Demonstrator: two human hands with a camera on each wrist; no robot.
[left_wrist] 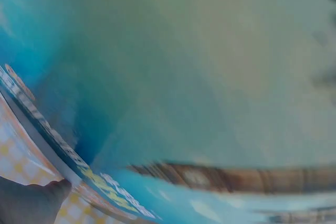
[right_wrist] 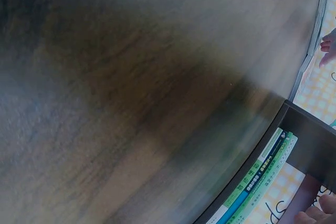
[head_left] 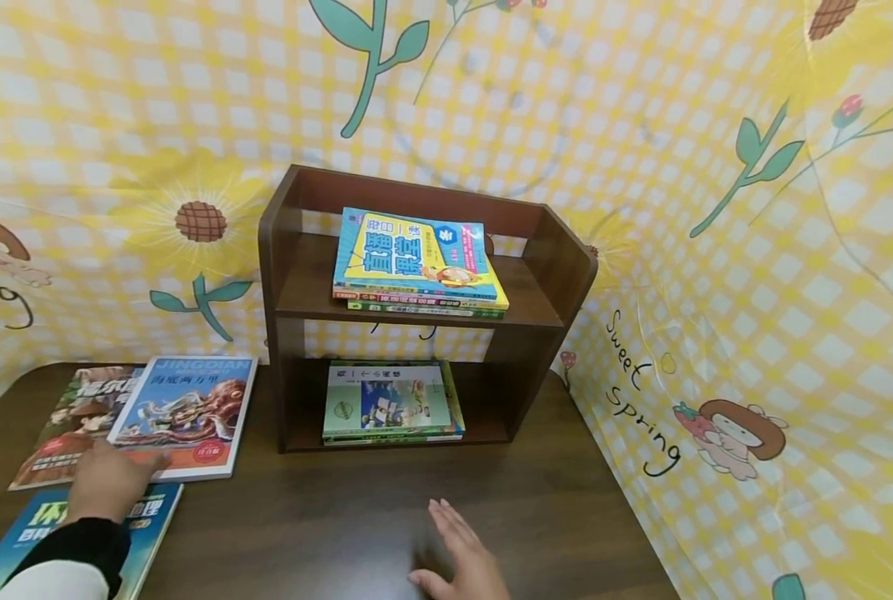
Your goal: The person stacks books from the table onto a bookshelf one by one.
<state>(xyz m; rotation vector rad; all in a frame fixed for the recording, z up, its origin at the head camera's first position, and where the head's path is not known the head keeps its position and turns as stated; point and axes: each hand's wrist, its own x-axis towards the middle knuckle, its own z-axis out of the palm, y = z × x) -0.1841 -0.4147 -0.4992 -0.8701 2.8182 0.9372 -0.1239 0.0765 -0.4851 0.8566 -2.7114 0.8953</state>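
My left hand reaches over the books at the left of the table, its thumb spread to the right. Its fingers overlap the lower edges of a blue-and-white book with an octopus cover and a brown-covered book partly under it. Below the wrist lies a blue-green book, half hidden by the sleeve. In the left wrist view, a thumb shows beside the blue-green cover. My right hand is low over the table's front, fingers straight and thumb apart, holding nothing.
A dark wooden two-tier shelf stands at the back middle. Its upper tier bears a stack of books, and its lower tier bears another stack. Yellow checked cloth hangs behind and along the right of the brown table.
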